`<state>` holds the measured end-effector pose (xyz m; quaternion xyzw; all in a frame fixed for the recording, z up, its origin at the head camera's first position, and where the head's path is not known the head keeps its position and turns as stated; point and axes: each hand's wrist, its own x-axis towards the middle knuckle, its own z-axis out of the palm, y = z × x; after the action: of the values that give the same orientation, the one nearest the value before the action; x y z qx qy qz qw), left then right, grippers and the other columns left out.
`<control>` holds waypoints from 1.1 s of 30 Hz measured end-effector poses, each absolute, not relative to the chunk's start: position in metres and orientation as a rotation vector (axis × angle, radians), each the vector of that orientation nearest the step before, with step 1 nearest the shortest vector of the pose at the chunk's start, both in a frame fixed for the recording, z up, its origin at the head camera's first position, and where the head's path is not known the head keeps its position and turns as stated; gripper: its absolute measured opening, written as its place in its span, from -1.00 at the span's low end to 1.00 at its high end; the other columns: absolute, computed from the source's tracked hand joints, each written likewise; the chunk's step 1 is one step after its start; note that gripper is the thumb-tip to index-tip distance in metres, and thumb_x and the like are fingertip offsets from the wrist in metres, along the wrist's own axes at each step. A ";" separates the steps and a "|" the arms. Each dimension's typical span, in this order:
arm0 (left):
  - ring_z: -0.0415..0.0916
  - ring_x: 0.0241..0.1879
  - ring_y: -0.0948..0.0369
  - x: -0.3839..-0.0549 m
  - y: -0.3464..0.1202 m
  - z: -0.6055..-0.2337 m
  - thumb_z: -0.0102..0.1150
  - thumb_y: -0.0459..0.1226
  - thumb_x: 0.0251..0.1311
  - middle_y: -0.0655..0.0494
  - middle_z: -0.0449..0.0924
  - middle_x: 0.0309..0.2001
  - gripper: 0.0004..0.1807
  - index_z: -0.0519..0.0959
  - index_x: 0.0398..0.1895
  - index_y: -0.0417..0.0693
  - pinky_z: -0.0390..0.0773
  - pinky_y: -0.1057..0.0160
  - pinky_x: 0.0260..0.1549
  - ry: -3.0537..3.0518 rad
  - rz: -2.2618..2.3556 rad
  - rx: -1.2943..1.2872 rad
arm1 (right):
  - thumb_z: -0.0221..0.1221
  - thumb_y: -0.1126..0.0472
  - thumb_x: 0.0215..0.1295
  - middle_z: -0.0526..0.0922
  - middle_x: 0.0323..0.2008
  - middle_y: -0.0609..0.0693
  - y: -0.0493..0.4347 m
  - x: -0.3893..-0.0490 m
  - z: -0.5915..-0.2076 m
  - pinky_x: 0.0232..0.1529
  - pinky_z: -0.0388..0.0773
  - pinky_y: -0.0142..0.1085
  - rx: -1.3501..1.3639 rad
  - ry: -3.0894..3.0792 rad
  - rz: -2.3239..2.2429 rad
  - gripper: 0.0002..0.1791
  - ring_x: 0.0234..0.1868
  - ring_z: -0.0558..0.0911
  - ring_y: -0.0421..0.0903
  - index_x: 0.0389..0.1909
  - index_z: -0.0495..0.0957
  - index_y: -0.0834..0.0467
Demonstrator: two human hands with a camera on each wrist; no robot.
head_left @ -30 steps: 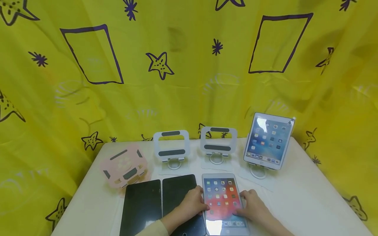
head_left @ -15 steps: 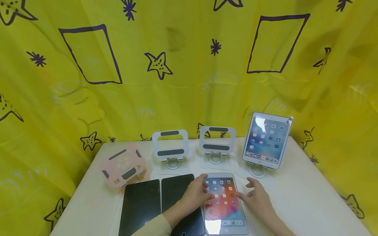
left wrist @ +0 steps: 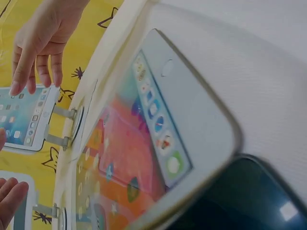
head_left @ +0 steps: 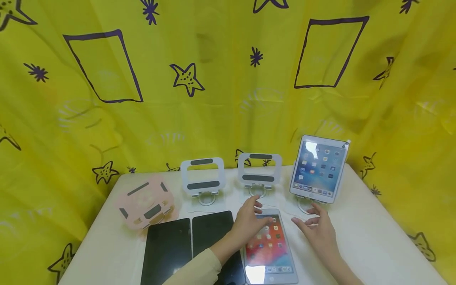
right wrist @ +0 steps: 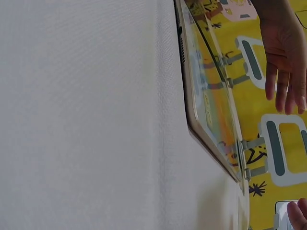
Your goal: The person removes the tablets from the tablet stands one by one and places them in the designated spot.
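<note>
My left hand (head_left: 248, 222) is over the upper part of a white tablet (head_left: 269, 253) with a lit red-and-blue screen, fingers loosely bent and holding nothing. To its right, my right hand (head_left: 318, 229) is in the air, thumb and fingers parted, close in front of the stand that bears another lit white tablet (head_left: 318, 168). In the right wrist view the flat tablet (right wrist: 211, 91) lies on the table, the left hand (right wrist: 284, 60) beyond it. The left wrist view shows the right hand (left wrist: 43, 45) overlapping the propped tablet.
Two dark tablets, one left (head_left: 167, 249) and one right (head_left: 211, 227), lie left of the lit one, the latter partly under my left forearm. Behind stand a pink stand (head_left: 146, 202) and two white stands (head_left: 203, 176) (head_left: 260, 169). A yellow curtain (head_left: 213, 118) hangs behind the table.
Both hands have come off the sides of the flat lit tablet and moved forward, toward the stands. The tablet has stayed on the table. The view has shifted slightly.
</note>
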<state>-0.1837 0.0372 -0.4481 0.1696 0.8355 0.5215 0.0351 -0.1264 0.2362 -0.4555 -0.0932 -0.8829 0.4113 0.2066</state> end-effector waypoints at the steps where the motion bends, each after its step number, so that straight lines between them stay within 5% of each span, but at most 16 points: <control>1: 0.56 -0.11 0.18 -0.185 0.040 -0.448 0.44 -0.18 -0.04 -0.02 0.52 -0.06 -0.22 0.31 0.28 -0.12 0.56 0.36 -0.24 2.558 1.624 0.505 | 0.43 0.15 -0.01 0.51 -0.10 0.19 0.237 -0.128 -0.455 -0.40 0.43 -0.68 -0.254 -2.445 1.138 -0.16 -0.40 0.48 -0.40 0.23 0.22 0.36; 11: 0.48 0.10 0.10 -0.208 0.077 -0.434 0.43 -0.16 -0.04 -0.03 0.47 0.12 -0.15 0.24 0.34 -0.08 0.56 0.20 -0.03 2.370 1.724 0.433 | 0.42 0.31 -0.04 0.40 0.00 0.28 0.253 -0.150 -0.452 -0.19 0.23 -0.83 -0.274 -2.264 1.114 -0.10 -0.13 0.52 0.12 0.28 0.13 0.41; 19: 0.41 0.19 0.08 -0.231 0.093 -0.425 0.39 -0.16 0.02 -0.03 0.38 0.23 -0.14 0.17 0.38 -0.07 0.51 0.20 0.05 2.439 1.615 0.528 | 0.39 0.28 0.03 0.27 0.11 0.33 0.268 -0.170 -0.443 0.04 0.38 -0.04 -0.347 -2.219 1.108 -0.07 0.05 0.39 0.22 0.33 0.04 0.37; 33: 0.39 0.22 0.06 -0.254 0.134 -0.414 0.32 -0.15 0.11 -0.03 0.34 0.28 -0.19 0.16 0.40 -0.05 0.48 0.16 0.09 2.431 1.630 0.376 | 0.32 -0.12 0.09 0.06 0.32 0.32 0.302 -0.209 -0.417 0.16 0.27 0.13 -0.606 -2.311 0.981 0.10 0.25 0.14 0.22 0.45 -0.13 0.23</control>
<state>-0.2545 0.1339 -0.4138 0.1269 0.8201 0.5498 0.0953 -0.2086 0.3025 -0.4175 -0.2255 -0.8602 0.3650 0.2757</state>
